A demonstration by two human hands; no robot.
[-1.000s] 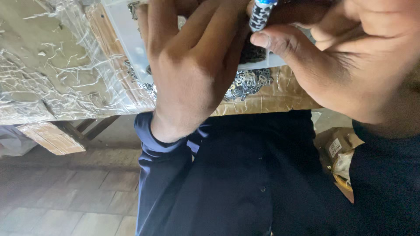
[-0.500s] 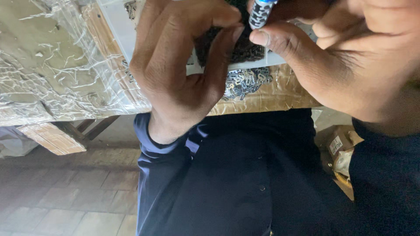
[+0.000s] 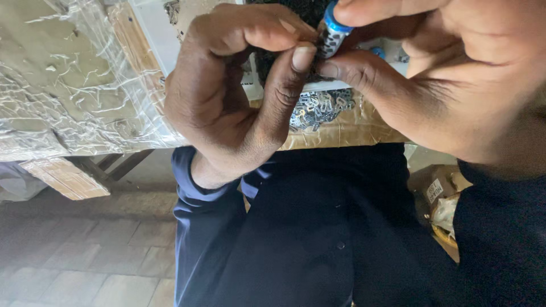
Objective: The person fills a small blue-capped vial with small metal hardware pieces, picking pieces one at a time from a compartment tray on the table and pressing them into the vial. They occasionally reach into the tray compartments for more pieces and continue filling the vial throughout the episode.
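Two bare hands meet at the top of the head view, above the edge of a wooden table wrapped in clear crinkled plastic film (image 3: 68, 96). The right hand (image 3: 449, 79) grips a small cylindrical tube with a blue band and a black-and-white speckled body (image 3: 331, 35) between thumb and index finger. The tube lies just beside the left hand (image 3: 239, 96), close to its thumb tip. Its long axis runs steeply, tilted slightly, with the blue band uppermost and the speckled end pointing down toward the left thumb; the upper end is hidden behind the right fingers. The left hand is pinched narrow, thumb against curled fingertips; whether anything lies in the pinch cannot be determined. Beneath both hands a heap of small silver metal links (image 3: 318, 108) rests on the table, partly hidden. A dark patch behind the fingers is hard to make out. The dark blue sleeves (image 3: 205, 210) fill the lower frame.
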